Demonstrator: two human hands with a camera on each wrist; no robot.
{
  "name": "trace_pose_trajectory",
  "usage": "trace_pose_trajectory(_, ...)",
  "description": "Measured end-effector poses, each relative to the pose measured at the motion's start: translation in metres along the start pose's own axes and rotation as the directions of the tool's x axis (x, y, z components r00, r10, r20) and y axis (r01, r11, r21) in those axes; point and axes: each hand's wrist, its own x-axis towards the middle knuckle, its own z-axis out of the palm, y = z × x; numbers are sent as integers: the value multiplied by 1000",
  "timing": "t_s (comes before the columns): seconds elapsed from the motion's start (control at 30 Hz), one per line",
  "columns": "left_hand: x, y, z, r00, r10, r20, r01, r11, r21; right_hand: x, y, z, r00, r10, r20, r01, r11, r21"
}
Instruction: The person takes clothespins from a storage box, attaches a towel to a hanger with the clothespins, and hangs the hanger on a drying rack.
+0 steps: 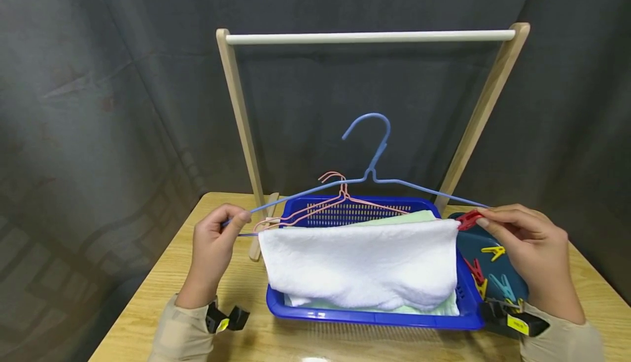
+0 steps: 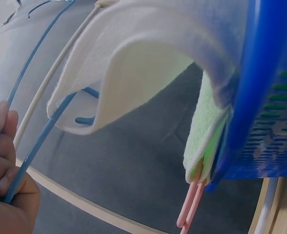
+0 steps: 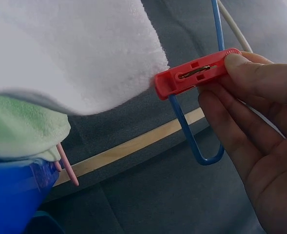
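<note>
Spread apart, left hand (image 1: 213,244) grips blue wire hanger (image 1: 379,156); right hand (image 1: 537,250) pinches red plastic clothespin (image 1: 470,219); white fluffy towel (image 1: 360,266) between.

Blue wire clothes hanger (image 1: 378,156) upright, hook (image 1: 389,127) at twelve o'clock, tip toward eight. White fluffy towel (image 1: 360,260) draped over lower bar (image 1: 248,234), hanging toward six. Red plastic spring clothespin (image 1: 469,220) against towel's upper corner at two o'clock.

The left hand (image 1: 213,250) is gripping with curled fingers (image 2: 1,147), while the right hand (image 1: 534,247), well apart from it, is pinching between thumb (image 3: 262,82) and fingers.
</note>
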Motion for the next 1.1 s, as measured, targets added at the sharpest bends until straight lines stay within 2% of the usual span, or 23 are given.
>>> trace_pose_trajectory(0.3,-2,0,3,999,45,-13,-45,998,-38,-1,4,2,999,7,38,-7,1000,-8)
trace_pose_trajectory(0.47,-2,-1,3,999,37,-26,-38,997,-67,-1,3,5,999,-27,36,27,1000,-9)
trace_pose_trajectory(0.6,-3,-2,3,999,38,-36,-41,995,-96,-2,2,7,999,6,48,-6,1000,-10)
trace_pose_trajectory(0.77,-3,-4,4,996,86,-36,-90,987,-136,-2,2,9,997,39,67,-38,999,-20)
trace_pose_trajectory(1.1,-2,-5,6,995,79,-56,-86,987,-134,-1,2,11,992,-40,118,44,999,-29)
